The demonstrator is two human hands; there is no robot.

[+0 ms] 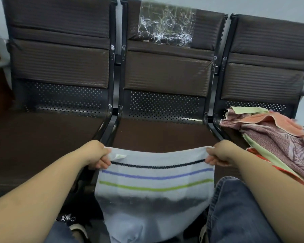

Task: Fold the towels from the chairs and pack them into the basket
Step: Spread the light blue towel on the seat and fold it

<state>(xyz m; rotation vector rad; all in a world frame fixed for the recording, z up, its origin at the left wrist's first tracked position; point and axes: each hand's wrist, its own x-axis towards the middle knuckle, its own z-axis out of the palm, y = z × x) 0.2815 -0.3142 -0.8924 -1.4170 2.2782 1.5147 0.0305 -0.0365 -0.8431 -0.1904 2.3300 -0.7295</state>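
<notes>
The left hand [96,155] is pinching one top corner of a white towel [154,186] and the right hand [218,155] is pinching the other, so the two hands are standing well apart with the top edge sagging a little between them; the fingers of both are curling round the cloth, the thumbs lying hidden behind it. The towel is hanging down from the hands in front of the person's knees, showing three stripes running across it (black nearest the hands, then purple, then green), and a small tag [119,156] is sitting just beside the left hand's fingers; the lower part of the towel is blurring out of focus. Beyond the hands a row of three brown chairs is standing side by side, the middle chair [165,74] lying straight ahead between the two hands, the left chair [60,67] beyond the left hand; a sheet of crinkled clear plastic [166,23] is draping over the middle chair's backrest. To the right of the right hand a heap of towels [270,135] is lying on the right chair [263,81], pink patterned, peach, pale green and orange cloths overlapping; part of the heap is touching the right forearm's far side. The basket is not showing.
</notes>
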